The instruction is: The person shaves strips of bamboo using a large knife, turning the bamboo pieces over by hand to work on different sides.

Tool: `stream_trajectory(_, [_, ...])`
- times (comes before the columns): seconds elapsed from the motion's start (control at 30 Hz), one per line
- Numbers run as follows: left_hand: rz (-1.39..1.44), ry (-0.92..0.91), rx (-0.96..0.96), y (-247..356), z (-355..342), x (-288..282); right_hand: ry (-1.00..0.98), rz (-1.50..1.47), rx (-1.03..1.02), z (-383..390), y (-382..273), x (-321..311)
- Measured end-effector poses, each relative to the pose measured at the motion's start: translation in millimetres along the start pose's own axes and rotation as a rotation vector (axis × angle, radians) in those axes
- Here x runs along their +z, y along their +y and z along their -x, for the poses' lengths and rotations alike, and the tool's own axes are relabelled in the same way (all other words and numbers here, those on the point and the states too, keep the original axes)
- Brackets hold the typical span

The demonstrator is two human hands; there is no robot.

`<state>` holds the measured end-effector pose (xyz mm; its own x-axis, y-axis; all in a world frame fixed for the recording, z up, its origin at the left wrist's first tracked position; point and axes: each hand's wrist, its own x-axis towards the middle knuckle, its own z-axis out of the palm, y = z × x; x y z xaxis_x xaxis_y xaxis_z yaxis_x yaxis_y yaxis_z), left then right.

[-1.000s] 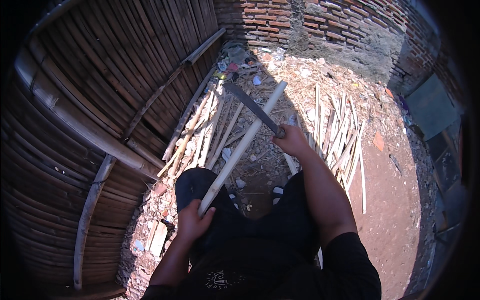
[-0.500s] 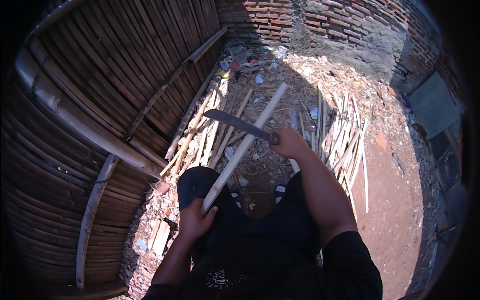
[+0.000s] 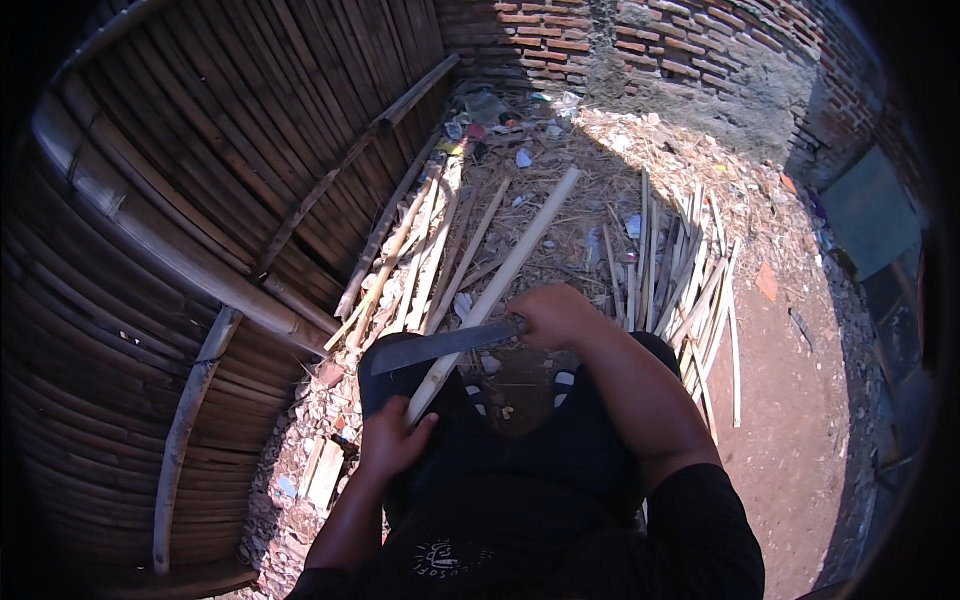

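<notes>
My left hand (image 3: 393, 440) grips the near end of a long pale bamboo strip (image 3: 520, 253) over my left thigh. From there the strip slants away to the far right over the littered ground. In my right hand (image 3: 552, 317) is the handle of a machete (image 3: 432, 346), closed in my fingers. Its broad dark blade points left and lies across the strip, a short way beyond my left hand. Whether the edge bites into the strip I cannot tell. The strip's near tip is hidden in my left hand.
Several split bamboo strips (image 3: 697, 290) lie heaped on the right, others (image 3: 425, 255) on the left. A slatted bamboo wall (image 3: 230, 130) rises close on the left. A brick wall (image 3: 680, 50) stands at the back. Scraps and rubble (image 3: 300, 455) cover the ground near the slatted wall.
My right hand has drawn the machete nearer along the strip, toward my left hand, and the blade's tip has swung down toward me. My left hand and the strip have barely moved.
</notes>
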<state>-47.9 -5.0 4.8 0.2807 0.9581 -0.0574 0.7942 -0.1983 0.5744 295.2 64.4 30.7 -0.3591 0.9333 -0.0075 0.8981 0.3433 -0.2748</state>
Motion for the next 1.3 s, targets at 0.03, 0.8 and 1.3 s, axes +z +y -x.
stream_trajectory(0.03, [0.003, 0.002, 0.001, -1, 0, 0, 0.055, -0.021, 0.038, 0, 12, 1])
stream_trajectory(0.8, [0.014, 0.036, 0.010, 6, 2, 1, 0.147, -0.070, 0.312, 11, 36, -18])
stream_trajectory(1.3, [0.025, 0.031, 0.005, 4, 2, 1, -0.005, 0.027, -0.043, -2, 2, 5])
